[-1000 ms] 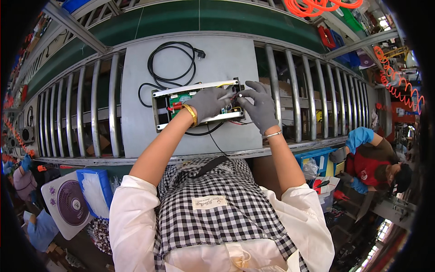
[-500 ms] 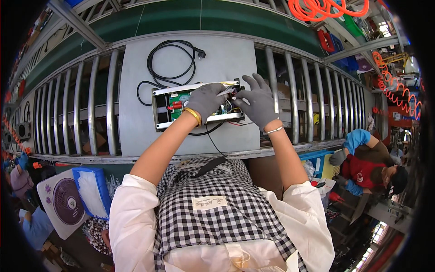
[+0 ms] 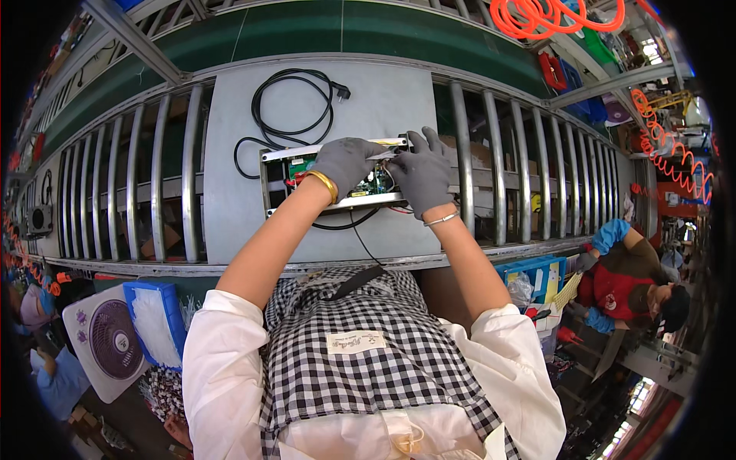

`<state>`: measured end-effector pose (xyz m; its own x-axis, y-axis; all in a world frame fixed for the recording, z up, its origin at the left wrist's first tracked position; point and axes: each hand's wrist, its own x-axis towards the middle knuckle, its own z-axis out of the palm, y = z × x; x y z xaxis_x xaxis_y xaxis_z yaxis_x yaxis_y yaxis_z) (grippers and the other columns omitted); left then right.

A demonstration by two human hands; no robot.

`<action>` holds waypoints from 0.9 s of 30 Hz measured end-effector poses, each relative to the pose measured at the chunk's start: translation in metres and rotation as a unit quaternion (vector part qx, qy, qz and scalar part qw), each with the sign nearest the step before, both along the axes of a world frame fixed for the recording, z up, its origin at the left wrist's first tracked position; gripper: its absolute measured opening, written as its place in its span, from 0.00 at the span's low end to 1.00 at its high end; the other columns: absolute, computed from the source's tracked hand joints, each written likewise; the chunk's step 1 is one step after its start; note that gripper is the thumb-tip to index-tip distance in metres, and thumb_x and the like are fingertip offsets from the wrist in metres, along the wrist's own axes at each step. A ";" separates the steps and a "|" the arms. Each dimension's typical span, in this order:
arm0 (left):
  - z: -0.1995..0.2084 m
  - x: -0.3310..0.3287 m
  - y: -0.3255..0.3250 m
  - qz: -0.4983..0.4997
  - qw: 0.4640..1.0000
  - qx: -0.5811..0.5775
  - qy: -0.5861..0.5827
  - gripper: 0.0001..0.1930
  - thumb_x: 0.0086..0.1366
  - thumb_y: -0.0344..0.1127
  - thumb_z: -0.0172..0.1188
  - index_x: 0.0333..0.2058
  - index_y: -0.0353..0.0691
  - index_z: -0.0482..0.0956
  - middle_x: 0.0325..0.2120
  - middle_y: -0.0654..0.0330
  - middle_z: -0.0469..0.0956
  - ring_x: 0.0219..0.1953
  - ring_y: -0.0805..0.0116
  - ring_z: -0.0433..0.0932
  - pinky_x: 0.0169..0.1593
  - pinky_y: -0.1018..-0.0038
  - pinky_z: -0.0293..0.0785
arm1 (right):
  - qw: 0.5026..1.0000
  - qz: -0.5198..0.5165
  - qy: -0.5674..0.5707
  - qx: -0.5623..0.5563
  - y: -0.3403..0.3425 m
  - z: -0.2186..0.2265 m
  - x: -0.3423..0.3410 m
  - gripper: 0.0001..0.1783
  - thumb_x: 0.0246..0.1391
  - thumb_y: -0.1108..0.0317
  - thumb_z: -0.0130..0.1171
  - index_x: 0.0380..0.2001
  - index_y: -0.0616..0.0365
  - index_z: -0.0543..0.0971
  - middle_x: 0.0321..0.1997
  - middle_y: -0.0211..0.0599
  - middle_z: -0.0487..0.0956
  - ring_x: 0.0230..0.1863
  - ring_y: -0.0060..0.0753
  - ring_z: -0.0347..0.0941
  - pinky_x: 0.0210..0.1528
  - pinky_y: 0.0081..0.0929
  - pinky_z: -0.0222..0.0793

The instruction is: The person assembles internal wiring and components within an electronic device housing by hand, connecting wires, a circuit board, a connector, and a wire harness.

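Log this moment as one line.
left hand: gloved, over open case, grip unclear | right hand: gloved, at case's right end, grip unclear | black cord: coiled on grey board, plug free

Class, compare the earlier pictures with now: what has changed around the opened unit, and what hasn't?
The right hand has moved left, toward the left hand, so their fingertips nearly meet over the right end of the opened unit. Whether anything was gripped or released is too small to tell. The unit, coiled black cable and grey panel stay put.
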<state>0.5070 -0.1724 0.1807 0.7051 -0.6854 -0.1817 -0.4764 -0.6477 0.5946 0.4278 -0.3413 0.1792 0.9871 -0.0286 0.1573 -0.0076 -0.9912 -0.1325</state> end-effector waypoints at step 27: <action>-0.010 -0.016 0.006 0.062 0.997 -0.046 0.005 0.20 0.65 0.51 0.55 0.50 0.50 0.81 0.41 0.55 0.82 0.43 0.55 0.80 0.48 0.64 0.74 | 0.986 0.064 -0.039 0.149 -0.022 0.036 0.000 0.09 0.50 0.60 0.65 0.34 0.48 0.86 0.53 0.39 0.78 0.57 0.47 0.70 0.57 0.41 0.67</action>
